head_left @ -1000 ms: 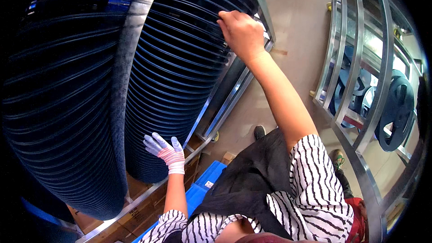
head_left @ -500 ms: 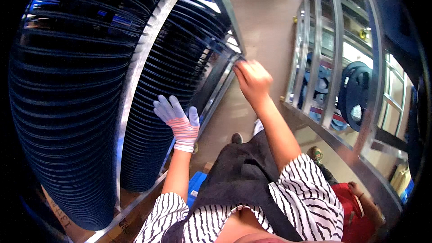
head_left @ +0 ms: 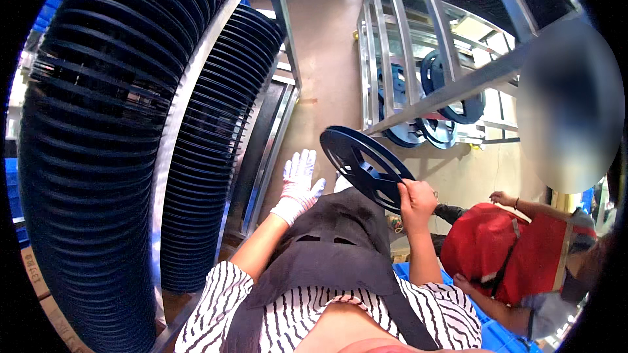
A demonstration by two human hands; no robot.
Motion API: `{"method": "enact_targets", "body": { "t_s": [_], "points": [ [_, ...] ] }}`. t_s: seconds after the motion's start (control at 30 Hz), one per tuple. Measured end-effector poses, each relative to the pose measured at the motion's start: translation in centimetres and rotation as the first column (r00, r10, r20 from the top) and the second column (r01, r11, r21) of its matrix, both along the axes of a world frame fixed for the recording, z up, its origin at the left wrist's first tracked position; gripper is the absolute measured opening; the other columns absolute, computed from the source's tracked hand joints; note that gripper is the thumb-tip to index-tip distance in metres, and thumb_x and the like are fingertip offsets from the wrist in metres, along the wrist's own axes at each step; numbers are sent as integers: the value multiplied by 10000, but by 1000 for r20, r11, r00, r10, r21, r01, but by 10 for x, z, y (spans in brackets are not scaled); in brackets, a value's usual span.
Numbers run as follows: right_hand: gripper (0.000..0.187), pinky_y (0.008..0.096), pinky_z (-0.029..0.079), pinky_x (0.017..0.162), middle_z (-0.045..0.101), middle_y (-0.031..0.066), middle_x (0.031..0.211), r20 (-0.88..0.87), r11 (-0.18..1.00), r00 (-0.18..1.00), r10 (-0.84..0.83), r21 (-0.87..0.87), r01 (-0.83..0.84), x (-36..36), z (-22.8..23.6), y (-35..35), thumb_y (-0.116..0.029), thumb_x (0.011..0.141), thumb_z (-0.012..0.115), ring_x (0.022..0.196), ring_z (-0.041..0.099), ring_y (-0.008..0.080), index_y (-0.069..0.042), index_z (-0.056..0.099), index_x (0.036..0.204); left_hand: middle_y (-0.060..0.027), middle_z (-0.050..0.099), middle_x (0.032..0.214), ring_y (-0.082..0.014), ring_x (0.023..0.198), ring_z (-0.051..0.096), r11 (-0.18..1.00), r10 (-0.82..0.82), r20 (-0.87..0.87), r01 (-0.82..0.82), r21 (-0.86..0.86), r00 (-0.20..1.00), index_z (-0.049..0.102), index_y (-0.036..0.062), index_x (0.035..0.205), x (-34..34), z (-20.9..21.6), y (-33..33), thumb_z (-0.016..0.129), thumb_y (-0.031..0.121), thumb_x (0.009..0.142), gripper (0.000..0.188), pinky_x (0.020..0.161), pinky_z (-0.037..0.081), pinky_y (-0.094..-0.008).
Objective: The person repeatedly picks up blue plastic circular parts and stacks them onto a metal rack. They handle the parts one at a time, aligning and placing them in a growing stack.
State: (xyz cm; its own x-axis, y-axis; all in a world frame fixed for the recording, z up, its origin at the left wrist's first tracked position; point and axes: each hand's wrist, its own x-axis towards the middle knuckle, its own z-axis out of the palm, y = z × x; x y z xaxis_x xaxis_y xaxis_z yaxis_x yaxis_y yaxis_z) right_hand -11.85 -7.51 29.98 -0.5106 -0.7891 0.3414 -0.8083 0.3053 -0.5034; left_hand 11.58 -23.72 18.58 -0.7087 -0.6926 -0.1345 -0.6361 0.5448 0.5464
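Drawn back from the metal rack point(head_left: 173, 124) of packed reels point(head_left: 219, 104), the right hand point(head_left: 418, 204) has one dark reel point(head_left: 375, 172) in its grip; the gloved left hand point(head_left: 299, 186) spreads wide.

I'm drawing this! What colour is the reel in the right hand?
The reel looks blue-black, clearest in the head view.

Black apron point(head_left: 330, 265), white short-sleeved shirt point(head_left: 217, 304) with wavy black stripes, whitish glove point(head_left: 296, 199) on left hand point(head_left: 299, 186), apparently pink-banded

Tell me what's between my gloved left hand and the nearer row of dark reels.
The head view shows metal rails and a strip of floor between your left hand and that row of reels.
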Motion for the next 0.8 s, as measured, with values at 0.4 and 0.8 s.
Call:
{"method": "enact_targets", "body": {
  "t_s": [0.4, 0.8],
  "points": [
    [157, 241, 406, 704, 597, -32, 822, 887, 762, 450, -98, -224, 607, -60, -37, 113, -166, 938, 613, 772, 511, 75, -18, 651, 899, -209, 348, 1503, -383, 1377, 336, 985, -134, -322, 91, -145, 937, 285, 2, 1486, -23, -4, 23, 643, 307, 851, 789, 1157, 240, -437],
    [166, 270, 436, 471, 514, 2, 729, 993, 207, -116, -10, 115, 972, -244, -169, 151, -283, 984, 558, 526, 469, 135, -132, 557, 916, -233, 286, 1529, -362, 1409, 297, 987, -100, 37, 95, 133, 994, 222, -20, 1498, -17, -31, 32, 596, 316, 901, 780, 1168, 235, -393]
  ]
}}
